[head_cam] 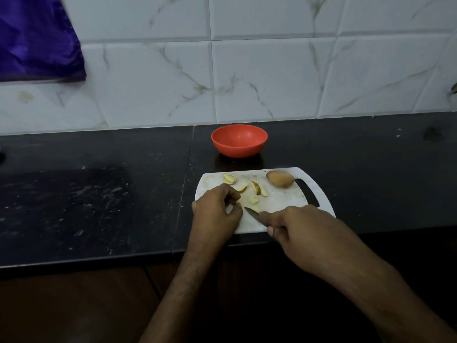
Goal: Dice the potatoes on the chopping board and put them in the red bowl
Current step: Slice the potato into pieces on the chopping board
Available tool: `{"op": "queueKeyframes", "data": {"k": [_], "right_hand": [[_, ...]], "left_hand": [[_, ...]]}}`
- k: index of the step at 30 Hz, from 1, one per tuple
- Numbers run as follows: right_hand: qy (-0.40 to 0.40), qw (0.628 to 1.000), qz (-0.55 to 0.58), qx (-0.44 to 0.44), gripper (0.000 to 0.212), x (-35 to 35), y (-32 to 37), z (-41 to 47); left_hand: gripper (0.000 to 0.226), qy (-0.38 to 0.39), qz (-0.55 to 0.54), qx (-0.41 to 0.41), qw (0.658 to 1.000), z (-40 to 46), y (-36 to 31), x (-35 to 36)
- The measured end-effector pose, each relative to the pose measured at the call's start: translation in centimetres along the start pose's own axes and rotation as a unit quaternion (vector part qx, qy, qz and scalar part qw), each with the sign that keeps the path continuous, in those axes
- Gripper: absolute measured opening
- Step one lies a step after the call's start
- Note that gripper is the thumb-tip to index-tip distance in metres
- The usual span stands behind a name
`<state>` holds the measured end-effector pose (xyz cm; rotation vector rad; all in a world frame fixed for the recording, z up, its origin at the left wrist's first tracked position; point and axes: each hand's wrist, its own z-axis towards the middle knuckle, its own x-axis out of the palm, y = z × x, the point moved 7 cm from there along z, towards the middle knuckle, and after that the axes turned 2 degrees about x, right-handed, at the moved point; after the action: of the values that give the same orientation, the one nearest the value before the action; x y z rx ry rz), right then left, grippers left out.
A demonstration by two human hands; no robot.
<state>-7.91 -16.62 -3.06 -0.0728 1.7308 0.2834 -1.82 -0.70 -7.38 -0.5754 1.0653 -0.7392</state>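
On the white chopping board [279, 201], the right hand [296, 229] has its grip clamped round a knife [254, 215] pointing to ten o'clock, the left hand [215, 209] curls fingers onto potato pieces [257, 188], a whole potato [280, 179] lies at one o'clock, and the red bowl [239, 140] stands on the desk [99, 194] at twelve.

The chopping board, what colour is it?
White, with light stains; the chopping board shows in the head view.

Dim light; marbled white wall tiles [272, 78], black counter [99, 194].

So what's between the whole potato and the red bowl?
Only bare board and dark counter between potato and bowl, in the head view.
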Motion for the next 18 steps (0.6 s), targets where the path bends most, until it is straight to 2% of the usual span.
{"op": "queueKeyframes", "data": {"k": [4, 7, 10, 12, 15, 18], "right_hand": [[-0.069, 0.995, 0.066, 0.001, 0.037, -1.2, -1.1, -1.3], [-0.088, 0.993, 0.072, 0.006, 0.039, -1.4, -1.4, -1.0], [-0.080, 0.995, 0.065, -0.005, 0.039, -1.3, -1.2, -0.5], [-0.069, 0.996, 0.049, -0.016, 0.040, -1.0, -0.8, -0.2], [-0.071, 0.996, 0.043, -0.030, 0.041, -1.1, -0.5, -0.1], [-0.073, 0.996, 0.051, -0.025, 0.040, -1.4, -1.0, -0.1]], "left_hand": [[0.019, 0.008, 0.004, 0.003, 1.000, 0.1, -0.1, 0.1], [0.031, 0.049, 0.046, 0.012, 0.998, -0.2, -0.8, 0.4], [0.050, 0.083, 0.076, 0.094, 0.989, -0.7, -2.1, 0.6], [0.055, 0.097, 0.082, 0.134, 0.983, -0.9, -2.5, 0.7], [0.040, 0.084, 0.090, 0.135, 0.983, -0.7, -2.2, 0.7], [0.020, 0.047, 0.102, 0.087, 0.990, -0.3, -1.4, 0.6]]}}
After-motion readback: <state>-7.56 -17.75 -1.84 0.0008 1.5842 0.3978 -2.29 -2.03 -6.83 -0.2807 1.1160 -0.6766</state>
